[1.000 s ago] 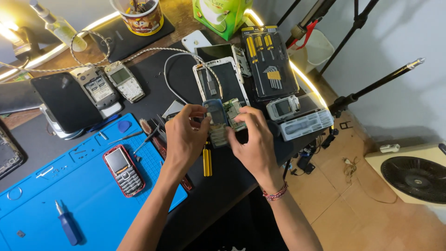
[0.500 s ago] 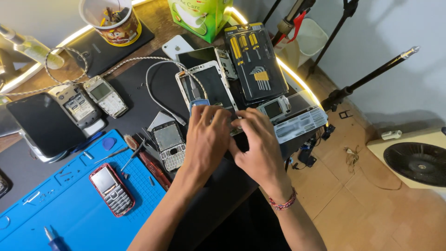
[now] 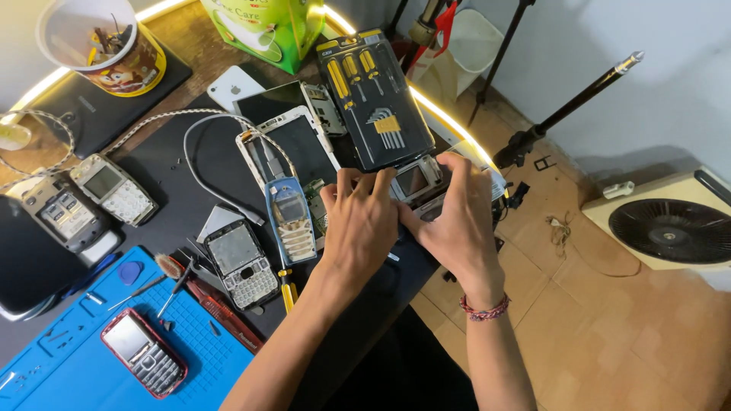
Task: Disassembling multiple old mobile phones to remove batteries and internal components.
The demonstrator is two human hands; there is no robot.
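Observation:
Both my hands are together at the table's right edge. My left hand (image 3: pixel 364 222) lies flat with its fingertips touching a small silver phone (image 3: pixel 415 181); what is under its palm is hidden. My right hand (image 3: pixel 457 221) curls over a clear plastic box (image 3: pixel 496 183), fingers on its far edge and thumb against my left hand. A blue-fronted phone (image 3: pixel 289 217) lies just left of my left hand. A grey keypad phone (image 3: pixel 240 264) lies further left.
A black tray of yellow screwdrivers (image 3: pixel 373 95) lies behind the hands. Also here are an opened white phone frame (image 3: pixel 293 144), a red phone (image 3: pixel 145 361) on a blue mat (image 3: pixel 68 365), a cup of tools (image 3: pixel 103 46), a green box (image 3: pixel 263 23) and a floor fan (image 3: pixel 670 228).
My hands moved from the phone parts at the table's middle to the right, onto the silver phone and clear box. The grey keypad phone now lies free by the mat.

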